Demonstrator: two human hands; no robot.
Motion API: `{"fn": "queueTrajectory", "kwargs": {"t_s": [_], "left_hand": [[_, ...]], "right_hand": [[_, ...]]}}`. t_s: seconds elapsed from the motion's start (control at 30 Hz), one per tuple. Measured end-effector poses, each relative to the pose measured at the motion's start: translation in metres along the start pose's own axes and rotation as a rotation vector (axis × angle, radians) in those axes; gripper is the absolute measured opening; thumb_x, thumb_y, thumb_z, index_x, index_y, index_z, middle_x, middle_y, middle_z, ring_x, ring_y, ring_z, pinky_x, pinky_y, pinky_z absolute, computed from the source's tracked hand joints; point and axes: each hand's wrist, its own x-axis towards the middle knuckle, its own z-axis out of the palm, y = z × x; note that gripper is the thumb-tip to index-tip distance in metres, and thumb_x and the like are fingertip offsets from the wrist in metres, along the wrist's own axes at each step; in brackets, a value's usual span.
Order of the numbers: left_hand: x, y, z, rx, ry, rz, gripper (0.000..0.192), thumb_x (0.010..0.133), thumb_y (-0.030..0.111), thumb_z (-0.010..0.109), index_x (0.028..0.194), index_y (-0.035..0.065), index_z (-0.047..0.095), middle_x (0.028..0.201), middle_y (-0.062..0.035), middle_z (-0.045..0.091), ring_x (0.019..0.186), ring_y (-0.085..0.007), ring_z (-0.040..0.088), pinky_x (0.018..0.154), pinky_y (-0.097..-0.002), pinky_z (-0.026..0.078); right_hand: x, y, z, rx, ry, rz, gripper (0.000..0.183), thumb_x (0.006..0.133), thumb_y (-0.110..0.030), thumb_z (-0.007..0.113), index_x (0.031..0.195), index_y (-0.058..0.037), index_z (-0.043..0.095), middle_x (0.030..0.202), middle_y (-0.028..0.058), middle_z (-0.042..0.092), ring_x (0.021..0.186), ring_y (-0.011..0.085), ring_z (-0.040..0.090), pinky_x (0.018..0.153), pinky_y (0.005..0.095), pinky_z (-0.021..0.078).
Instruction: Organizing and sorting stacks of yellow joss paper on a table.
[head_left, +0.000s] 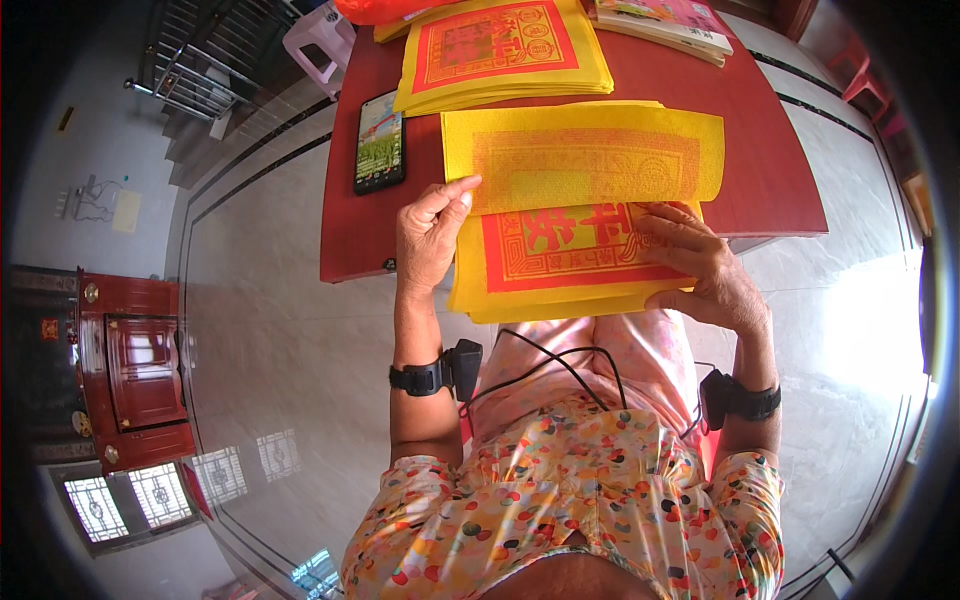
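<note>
My left hand (435, 232) pinches the left edge of a yellow joss paper sheet (585, 157) between thumb and fingers. This sheet is turned with its plain back up, and the red print shows faintly through it. Below it lies a stack of yellow joss paper (577, 259) with red printing, jutting over the table's near edge above my lap. My right hand (697, 262) rests on the right side of this stack, fingers spread across the print and thumb at its near edge. Whether it also grips the stack's underside is hidden.
On the red table (765, 180) a second joss paper pile (502, 52) lies farther back. A lit phone (379, 142) is at the left, booklets (667, 30) at the far right, a red plastic bag (390, 9) at the back. A plastic stool (322, 45) stands beyond. Black cables (555, 356) cross my lap.
</note>
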Motion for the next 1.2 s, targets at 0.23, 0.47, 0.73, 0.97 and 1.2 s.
{"fn": "queueTrajectory", "kwargs": {"t_s": [0.23,0.47,0.73,0.97,1.2], "left_hand": [[-0.0004,0.0007,-0.0003,0.003,-0.001,-0.020,0.018,0.085,0.011,0.057,0.100,0.0048,0.065,0.069,0.0045,0.052,0.064,-0.0028,0.042,0.056,-0.0186,0.035],[-0.0001,-0.0029,-0.0010,-0.024,-0.005,-0.010,0.018,0.085,0.011,0.057,0.100,0.0046,0.065,0.070,0.0041,0.053,0.065,-0.0029,0.043,0.057,-0.0186,0.035],[0.0003,-0.0035,-0.0001,-0.026,0.003,-0.002,0.018,0.085,0.011,0.057,0.100,0.0036,0.065,0.071,0.0038,0.054,0.066,-0.0028,0.043,0.058,-0.0184,0.035],[-0.0001,-0.0009,-0.0001,-0.021,0.002,-0.020,0.018,0.086,0.012,0.057,0.100,0.0038,0.065,0.071,0.0045,0.053,0.065,-0.0023,0.043,0.057,-0.0179,0.034],[0.0000,-0.0008,-0.0003,-0.018,0.000,-0.024,0.018,0.085,0.012,0.057,0.100,0.0038,0.065,0.071,0.0046,0.053,0.065,-0.0023,0.042,0.057,-0.0180,0.034]], "right_hand": [[0.0028,-0.0045,0.0003,-0.070,-0.012,-0.012,0.061,0.047,-0.028,0.078,0.101,-0.0019,0.063,0.123,0.0152,0.049,0.119,0.0326,0.041,0.101,0.0458,0.0315],[0.0036,-0.0079,0.0041,-0.121,-0.022,0.038,0.073,0.036,-0.027,0.081,0.104,-0.0080,0.063,0.127,0.0119,0.047,0.121,0.0302,0.038,0.099,0.0443,0.0354],[0.0039,-0.0067,0.0085,-0.229,-0.044,0.028,0.091,0.030,-0.032,0.081,0.116,-0.0135,0.056,0.130,0.0099,0.044,0.122,0.0300,0.037,0.101,0.0430,0.0336],[0.0036,-0.0053,0.0084,-0.229,-0.102,0.043,0.099,0.030,-0.038,0.080,0.122,-0.0149,0.051,0.133,0.0094,0.040,0.124,0.0301,0.034,0.104,0.0432,0.0293],[0.0038,-0.0049,0.0077,-0.235,-0.110,0.038,0.101,0.029,-0.038,0.079,0.122,-0.0143,0.050,0.134,0.0095,0.039,0.124,0.0299,0.033,0.105,0.0429,0.0282]]}}
